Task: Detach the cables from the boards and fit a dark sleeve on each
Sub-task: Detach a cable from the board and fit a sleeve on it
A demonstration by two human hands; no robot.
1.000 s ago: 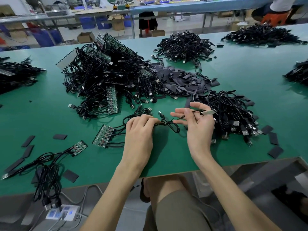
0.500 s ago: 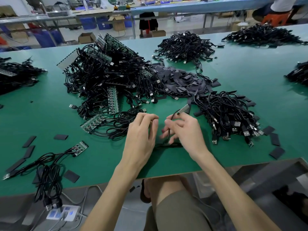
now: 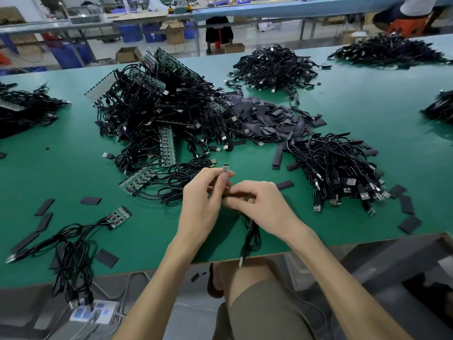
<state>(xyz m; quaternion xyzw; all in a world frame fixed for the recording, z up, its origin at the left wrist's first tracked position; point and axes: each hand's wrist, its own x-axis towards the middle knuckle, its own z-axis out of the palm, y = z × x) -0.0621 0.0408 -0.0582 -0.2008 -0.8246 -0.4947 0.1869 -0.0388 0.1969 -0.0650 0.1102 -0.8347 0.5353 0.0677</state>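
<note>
Left hand (image 3: 206, 200) pinches the small end of the cable (image 3: 249, 228) upright, near centre over the tabletop (image 3: 73, 168). Right hand (image 3: 264, 207) grip is clenched on the cable just beside it. We judge the plug dangling past the near edge could tug it loose. We count one held cable, two small boards (image 3: 137, 180) near left and one sleeve pile (image 3: 264, 119) far centre.

Nothing here can be read: no words, numbers or brand marks. The small green circuit boards (image 3: 137, 182) in front of me are too fine and blurred for any print to show. The brown cardboard boxes (image 3: 128, 54) on the floor beyond show no legible lettering.
</note>
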